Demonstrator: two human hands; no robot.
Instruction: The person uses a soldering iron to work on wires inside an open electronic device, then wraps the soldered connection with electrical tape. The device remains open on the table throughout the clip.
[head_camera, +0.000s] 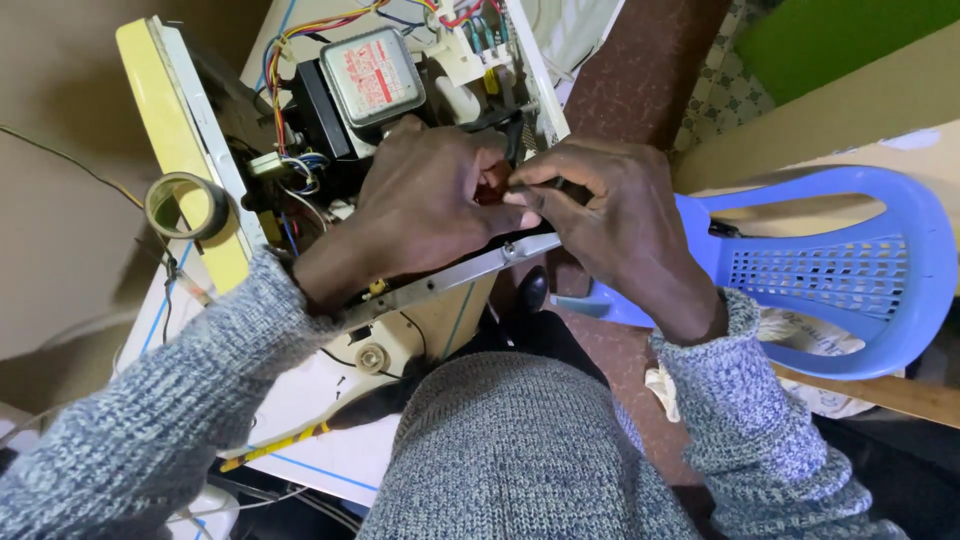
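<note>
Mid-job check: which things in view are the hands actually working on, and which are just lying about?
In hand:
- left hand and right hand, fingertips together inside the opened appliance
- slim dark tool in the right hand
- metal frame rail beneath them

Lying about:
- tape roll
- blue plastic chair

floor (640, 90): reddish-brown, speckled | on it: opened microwave oven (300, 200) with its casing off, at left | blue plastic chair (830, 270) at right | patterned mat (735, 85) at top edge
</note>
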